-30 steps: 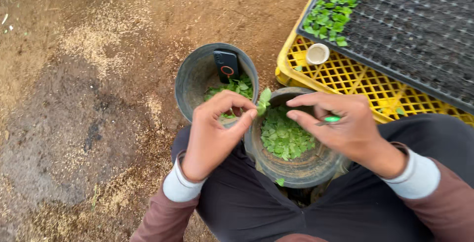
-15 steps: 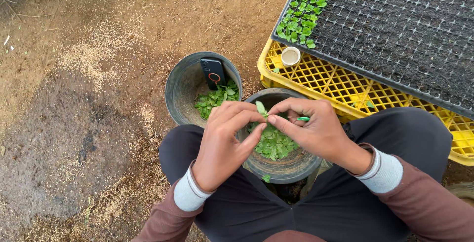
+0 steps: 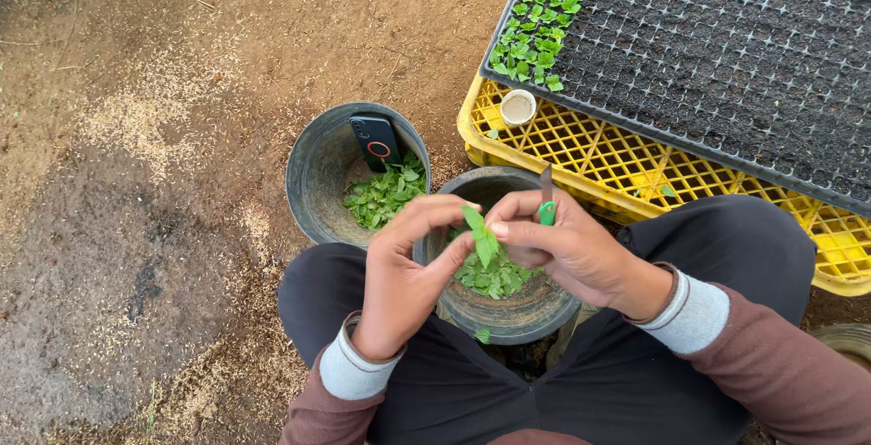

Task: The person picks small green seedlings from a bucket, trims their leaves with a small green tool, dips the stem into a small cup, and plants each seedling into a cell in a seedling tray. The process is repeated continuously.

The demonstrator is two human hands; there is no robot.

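Observation:
My left hand (image 3: 404, 273) and my right hand (image 3: 567, 245) meet over a small dark pot (image 3: 513, 313) full of green seedlings, between my knees. Both hands pinch one small green seedling (image 3: 481, 236) between their fingertips. My right hand also carries a thin stick with a green handle (image 3: 546, 200), poking up past its fingers. A second dark bucket (image 3: 318, 182) stands just left of the pot, with loose green leaves (image 3: 386, 195) and a black phone (image 3: 375, 141) leaning inside it.
A black seedling tray (image 3: 726, 64) filled with soil rests on a yellow plastic crate (image 3: 599, 159) at the right, seedlings planted in its left columns (image 3: 540, 19). A small white cup (image 3: 518, 107) sits on the crate. Bare dirt ground lies to the left.
My hands came together from apart and now hold a single seedling upright over the pot. The view shifted, so the tray and crate sit lower in the frame.

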